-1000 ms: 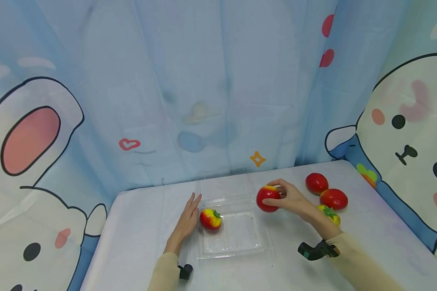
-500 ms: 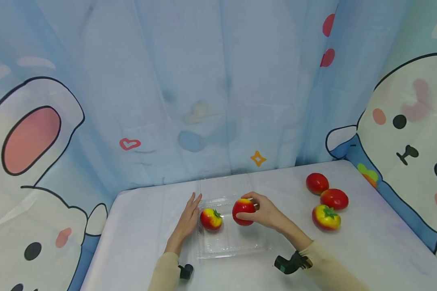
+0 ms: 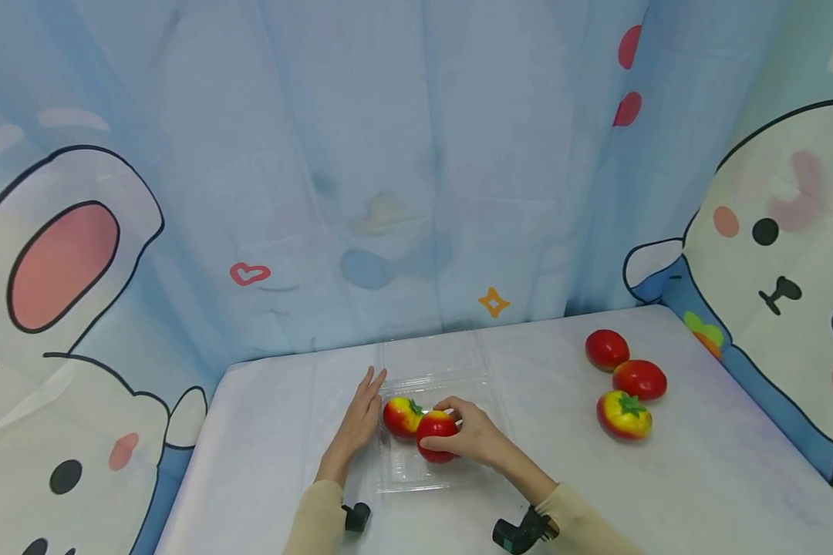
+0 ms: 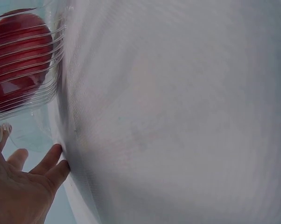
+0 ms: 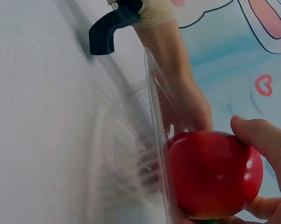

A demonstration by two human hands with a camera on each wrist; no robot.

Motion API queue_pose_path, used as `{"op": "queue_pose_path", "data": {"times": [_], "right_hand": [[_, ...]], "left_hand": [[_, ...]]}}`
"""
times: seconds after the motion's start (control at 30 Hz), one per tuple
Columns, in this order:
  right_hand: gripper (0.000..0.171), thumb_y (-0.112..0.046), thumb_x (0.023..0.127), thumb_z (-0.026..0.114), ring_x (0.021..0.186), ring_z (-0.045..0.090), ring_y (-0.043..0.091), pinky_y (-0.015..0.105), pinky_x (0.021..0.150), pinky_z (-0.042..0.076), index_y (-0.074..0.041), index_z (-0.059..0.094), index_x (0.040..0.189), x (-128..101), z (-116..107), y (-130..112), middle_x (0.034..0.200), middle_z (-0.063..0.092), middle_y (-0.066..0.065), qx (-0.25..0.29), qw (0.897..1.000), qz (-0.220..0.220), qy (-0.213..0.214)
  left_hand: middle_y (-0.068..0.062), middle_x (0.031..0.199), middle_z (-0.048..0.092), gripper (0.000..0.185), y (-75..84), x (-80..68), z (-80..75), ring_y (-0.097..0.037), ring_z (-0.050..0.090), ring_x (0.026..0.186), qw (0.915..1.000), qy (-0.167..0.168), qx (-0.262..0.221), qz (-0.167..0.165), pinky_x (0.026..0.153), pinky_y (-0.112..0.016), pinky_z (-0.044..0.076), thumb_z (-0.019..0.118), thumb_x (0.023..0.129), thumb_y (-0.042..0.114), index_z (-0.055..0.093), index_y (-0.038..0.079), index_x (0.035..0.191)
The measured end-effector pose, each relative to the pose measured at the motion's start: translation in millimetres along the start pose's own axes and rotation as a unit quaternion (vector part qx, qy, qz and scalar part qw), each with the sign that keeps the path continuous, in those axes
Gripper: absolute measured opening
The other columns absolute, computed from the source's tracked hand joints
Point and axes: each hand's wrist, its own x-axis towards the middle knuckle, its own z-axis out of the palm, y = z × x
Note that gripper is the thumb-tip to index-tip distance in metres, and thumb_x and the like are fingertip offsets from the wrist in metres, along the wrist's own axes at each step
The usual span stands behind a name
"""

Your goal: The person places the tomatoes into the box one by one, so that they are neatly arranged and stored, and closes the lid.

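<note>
Right hand (image 3: 475,439) low over the clear plastic tray (image 3: 416,478), fingers (image 5: 266,140) curled round a red tomato (image 3: 436,435) and gripping it from the right side. Held tomato just inside the tray, near its middle, touching or almost touching a second red-and-yellow tomato (image 3: 403,416) with a green stalk that lies in the tray's far-left corner. From the right wrist view, held tomato (image 5: 213,175) seen pressed close against the tray's ribbed transparent wall (image 5: 154,140); whether its underside rests on the tray floor, cannot tell.

Left hand (image 3: 357,424) flat on the table (image 3: 264,447), fingers straight and relaxed, gripping nothing, laid along the tray's left edge and touching it. From the left wrist view, fingertips (image 4: 54,154) against the tray's rim, with the red of a tomato (image 4: 19,65) showing through the ribbed plastic.

Well apart, on the right part of the table: three more tomatoes in a close cluster, two plain red (image 3: 607,348) (image 3: 639,379) and one red and yellow with a green stalk (image 3: 623,415). Black wrist straps at both cuffs. Behind the table, a pale blue cartoon-printed curtain (image 3: 416,193).
</note>
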Motion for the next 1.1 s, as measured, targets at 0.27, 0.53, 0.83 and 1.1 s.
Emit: {"op": "queue_pose_path", "data": {"times": [0.27, 0.53, 0.83, 1.1], "right_hand": [[0.057, -0.031, 0.071, 0.088, 0.092, 0.060, 0.023, 0.041, 0.072, 0.061, -0.008, 0.061, 0.116, -5, 16, -2, 0.103, 0.064, 0.009, 0.010, 1.000, -0.005, -0.026], [0.057, -0.029, 0.071, 0.088, 0.094, 0.059, 0.023, 0.042, 0.072, 0.061, -0.007, 0.060, 0.115, -6, 23, -2, 0.104, 0.063, 0.009, 0.025, 0.999, -0.005, -0.042], [0.052, -0.028, 0.075, 0.084, 0.093, 0.060, 0.023, 0.042, 0.073, 0.060, -0.008, 0.060, 0.116, -7, 22, -2, 0.105, 0.064, 0.010, 0.026, 0.998, -0.005, -0.049], [0.042, -0.023, 0.082, 0.075, 0.092, 0.059, 0.022, 0.039, 0.075, 0.060, -0.006, 0.061, 0.117, -6, 24, 0, 0.105, 0.063, 0.008, 0.054, 0.997, -0.015, -0.061]], "left_hand": [[-0.016, 0.162, 0.020, 0.048, 0.5, -0.9, 0.7, -0.038, 0.023, 0.146, 0.9997, -0.011, -0.006, -0.023, 0.115, -0.060, 0.022, 0.036, 0.105, 0.014, 0.037, 0.013, 0.153], [-0.017, 0.162, 0.020, 0.048, 1.2, 0.3, -0.3, -0.039, 0.024, 0.146, 0.9998, -0.010, -0.009, -0.014, 0.115, -0.060, 0.022, 0.036, 0.105, 0.014, 0.037, 0.012, 0.153], [-0.016, 0.162, 0.019, 0.049, 2.0, 0.0, -0.5, -0.038, 0.023, 0.146, 0.9997, -0.012, -0.003, -0.019, 0.115, -0.060, 0.022, 0.037, 0.105, 0.015, 0.036, 0.012, 0.154], [-0.019, 0.161, 0.021, 0.049, -0.3, -0.2, -0.2, -0.041, 0.025, 0.145, 0.9999, -0.007, 0.004, -0.008, 0.114, -0.061, 0.023, 0.037, 0.104, 0.012, 0.037, 0.010, 0.153]]}}
